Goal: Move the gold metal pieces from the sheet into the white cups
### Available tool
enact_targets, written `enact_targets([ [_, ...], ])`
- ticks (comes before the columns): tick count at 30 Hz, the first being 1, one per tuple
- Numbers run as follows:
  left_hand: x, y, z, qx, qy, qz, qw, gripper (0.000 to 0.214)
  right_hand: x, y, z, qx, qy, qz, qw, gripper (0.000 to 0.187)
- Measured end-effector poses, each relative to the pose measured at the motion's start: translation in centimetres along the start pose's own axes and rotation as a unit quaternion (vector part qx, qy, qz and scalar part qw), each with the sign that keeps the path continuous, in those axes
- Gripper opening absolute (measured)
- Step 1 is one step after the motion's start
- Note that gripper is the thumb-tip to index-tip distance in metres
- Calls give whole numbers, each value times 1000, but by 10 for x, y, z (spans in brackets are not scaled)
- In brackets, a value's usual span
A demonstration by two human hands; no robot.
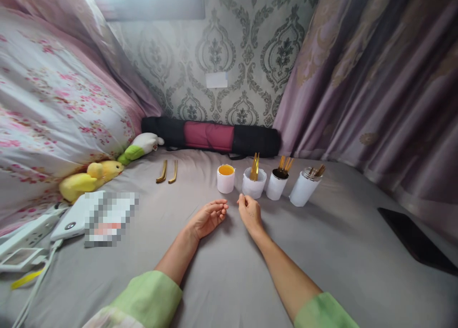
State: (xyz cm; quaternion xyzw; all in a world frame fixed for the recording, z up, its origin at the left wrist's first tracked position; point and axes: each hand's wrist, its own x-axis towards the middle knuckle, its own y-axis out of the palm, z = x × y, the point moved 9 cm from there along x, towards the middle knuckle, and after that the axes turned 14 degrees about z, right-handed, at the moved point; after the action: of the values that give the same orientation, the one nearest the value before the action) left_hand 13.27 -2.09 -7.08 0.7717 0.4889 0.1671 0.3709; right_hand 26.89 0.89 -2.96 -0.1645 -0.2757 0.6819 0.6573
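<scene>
My left hand [211,218] hovers in front of the white-wrapped cup with an orange inside [225,182], its fingers loosely curled and apart, nothing visible in them. Just right of it, my right hand [250,214] is closed in a fist-like pinch; whatever it may hold is hidden. Close beyond that hand stands a wider white cup [254,187] with tall, pointed gold pieces. A third white cup [276,188] holds several thin gold sticks. The rightmost white container [302,190] leans and holds brownish sticks. Two bent gold pieces [162,171] lie farther left.
Grey cloth [222,280] covers the surface. A black and red long bag [209,136] lies along the wall. Plush toys [91,175], a white device [73,220] and a power strip [34,235] are at left. A flat black object [417,239] lies at right.
</scene>
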Motion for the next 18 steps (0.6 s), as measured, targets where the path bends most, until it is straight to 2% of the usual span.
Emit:
enact_targets([
  [18, 3, -3, 0, 20, 7, 14, 1000, 18, -2, 3, -1, -2, -23, 11, 1000, 39],
])
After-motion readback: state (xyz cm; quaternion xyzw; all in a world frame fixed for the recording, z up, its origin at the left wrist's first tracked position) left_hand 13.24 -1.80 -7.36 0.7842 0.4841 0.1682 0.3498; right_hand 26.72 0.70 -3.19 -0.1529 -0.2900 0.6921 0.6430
